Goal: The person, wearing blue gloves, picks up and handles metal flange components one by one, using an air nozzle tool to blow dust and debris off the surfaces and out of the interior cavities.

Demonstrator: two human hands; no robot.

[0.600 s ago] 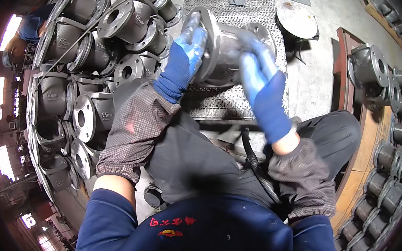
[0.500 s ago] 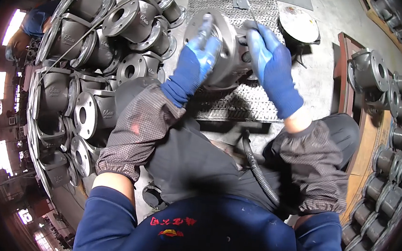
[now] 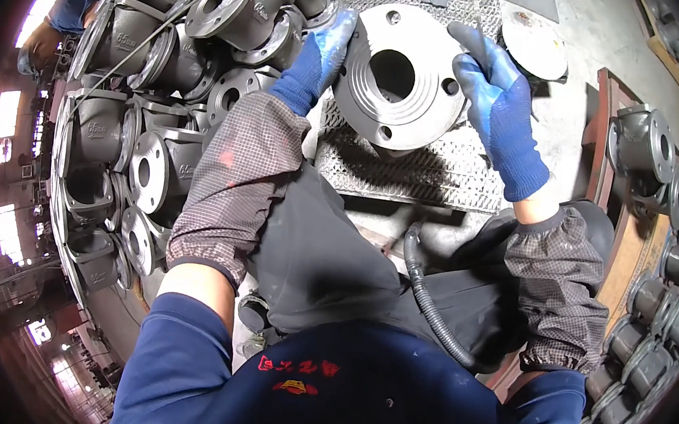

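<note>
A grey flanged valve body [image 3: 355, 76] rests on the ridged metal worktop [image 3: 438, 190], its round flange facing up, with a central bore and several bolt holes. My left hand [image 3: 331, 46], in a blue glove, grips the flange's left rim, with the fingers partly hidden behind it. On the other side, my right hand [image 3: 492, 84], also gloved in blue, is at the right rim with its fingers bent. A thin dark rod [image 3: 478, 24] sticks up from between those fingers; its kind is too small to tell. Whether the right fingertips touch the flange is unclear.
Similar grey valve bodies [image 3: 170, 161] are stacked high on my left. More castings [image 3: 644, 146] stand in rows on the right, beside a reddish metal frame [image 3: 602, 138]. A round pale-topped stool [image 3: 534, 45] is beyond my right hand. A ribbed hose [image 3: 429, 300] runs past my legs.
The valve body has turned from a tilted side position to flange face up. My left hand has shifted to its left rim; my right hand has moved right, the thin rod with it.
</note>
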